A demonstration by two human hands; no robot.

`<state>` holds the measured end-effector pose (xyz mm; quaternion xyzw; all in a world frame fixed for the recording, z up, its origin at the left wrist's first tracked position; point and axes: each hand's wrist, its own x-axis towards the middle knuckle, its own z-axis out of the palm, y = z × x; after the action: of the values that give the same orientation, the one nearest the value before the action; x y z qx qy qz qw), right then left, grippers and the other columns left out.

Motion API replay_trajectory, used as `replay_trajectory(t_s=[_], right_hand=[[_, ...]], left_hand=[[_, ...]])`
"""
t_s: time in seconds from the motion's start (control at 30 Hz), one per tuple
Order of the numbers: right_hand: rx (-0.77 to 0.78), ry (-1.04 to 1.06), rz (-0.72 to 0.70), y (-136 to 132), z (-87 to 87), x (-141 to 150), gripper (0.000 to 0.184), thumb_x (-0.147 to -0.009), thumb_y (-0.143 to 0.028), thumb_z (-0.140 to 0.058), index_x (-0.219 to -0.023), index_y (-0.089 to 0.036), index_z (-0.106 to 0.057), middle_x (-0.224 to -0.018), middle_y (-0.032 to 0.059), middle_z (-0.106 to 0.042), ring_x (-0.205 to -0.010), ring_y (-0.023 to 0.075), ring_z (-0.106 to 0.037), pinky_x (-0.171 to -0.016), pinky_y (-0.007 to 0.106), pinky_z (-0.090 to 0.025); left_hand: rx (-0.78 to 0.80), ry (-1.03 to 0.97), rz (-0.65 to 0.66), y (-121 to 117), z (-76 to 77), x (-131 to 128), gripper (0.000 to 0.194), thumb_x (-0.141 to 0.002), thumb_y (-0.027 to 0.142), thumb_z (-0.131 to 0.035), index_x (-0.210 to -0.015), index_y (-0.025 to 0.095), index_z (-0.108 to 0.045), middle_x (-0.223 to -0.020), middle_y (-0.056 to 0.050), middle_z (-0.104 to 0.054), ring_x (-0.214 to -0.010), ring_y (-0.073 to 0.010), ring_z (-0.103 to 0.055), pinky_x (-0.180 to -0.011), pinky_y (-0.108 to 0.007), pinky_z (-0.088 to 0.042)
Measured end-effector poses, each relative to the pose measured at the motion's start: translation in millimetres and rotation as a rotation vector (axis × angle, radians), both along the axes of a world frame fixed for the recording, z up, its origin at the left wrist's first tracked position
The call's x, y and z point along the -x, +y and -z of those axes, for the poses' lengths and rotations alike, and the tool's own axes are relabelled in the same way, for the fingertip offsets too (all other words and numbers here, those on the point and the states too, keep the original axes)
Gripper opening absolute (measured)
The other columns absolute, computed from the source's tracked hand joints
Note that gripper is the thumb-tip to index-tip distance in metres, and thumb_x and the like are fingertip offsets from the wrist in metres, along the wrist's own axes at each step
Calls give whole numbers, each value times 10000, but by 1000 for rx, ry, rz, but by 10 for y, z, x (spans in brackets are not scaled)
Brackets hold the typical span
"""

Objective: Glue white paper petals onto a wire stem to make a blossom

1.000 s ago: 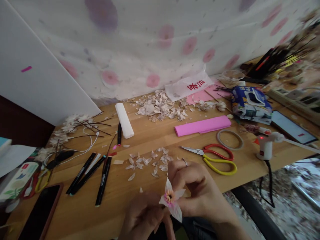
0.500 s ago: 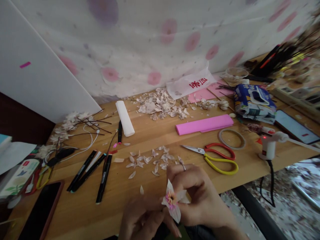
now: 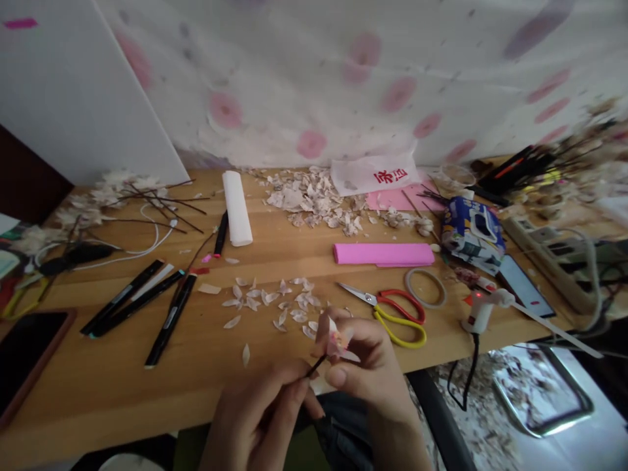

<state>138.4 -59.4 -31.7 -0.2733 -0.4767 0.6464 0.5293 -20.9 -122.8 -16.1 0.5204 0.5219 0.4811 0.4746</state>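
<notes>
A small paper flower (image 3: 338, 341) with white petals and a pink-yellow centre sits on a thin dark stem (image 3: 316, 365) near the table's front edge. My left hand (image 3: 260, 418) pinches the stem from below. My right hand (image 3: 366, 366) is closed round the bloom, fingertips on its petals. Loose white petals (image 3: 275, 304) lie scattered on the wooden table (image 3: 122, 373) just beyond my hands. Red-and-yellow scissors (image 3: 392, 311) lie to the right of the petals.
Black markers (image 3: 142, 304) and a phone (image 3: 27, 360) lie at left. A white paper roll (image 3: 237, 207), a petal heap (image 3: 314, 199), a pink folded sheet (image 3: 383, 254), a tape ring (image 3: 425, 288), a glue gun (image 3: 483, 311) and a power strip (image 3: 549, 252) spread across the back and right.
The view has shifted so everything sits further left and lower. My hands turned the flower: its stem now shows, held in my left fingers, and the bloom tilts away toward the table.
</notes>
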Motion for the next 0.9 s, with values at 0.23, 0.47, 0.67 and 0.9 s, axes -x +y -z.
replay_trajectory(t_s=[0.23,0.47,0.67,0.9], right_hand=[[11,-53,91,13,84,48,322,-775,-453,-875,-603,-242,-702,-592,-27,-531,-579,130,-468,-552,273,-374],[111,24,98,17,77,45,246,-702,-409,-927,-625,-254,-752,-604,-16,-575,-561,128,-516,-484,241,-443],[207,0,112,32,74,17,291,-628,-474,-947,-604,-261,-749,-593,-11,-570,-542,139,-508,-469,263,-470],[215,85,127,32,145,47,389,-604,-480,-959,-522,-236,-667,-544,-52,-432,-539,111,-389,-497,247,-354]], left_hand=[[19,22,85,23,17,9,218,-1009,320,-578,-931,304,-781,-630,12,-765,-563,-174,-684,-611,-258,-462],[121,-204,169,101,76,-41,239,-1023,373,-567,-901,255,-736,-574,0,-742,-438,-126,-508,-488,-250,-373],[143,-276,197,105,149,-78,258,-1031,377,-560,-872,230,-700,-561,-13,-732,-420,-116,-439,-489,-258,-360],[255,-409,250,85,178,-118,267,-1020,430,-584,-910,221,-709,-541,-9,-723,-390,-81,-289,-429,-242,-251]])
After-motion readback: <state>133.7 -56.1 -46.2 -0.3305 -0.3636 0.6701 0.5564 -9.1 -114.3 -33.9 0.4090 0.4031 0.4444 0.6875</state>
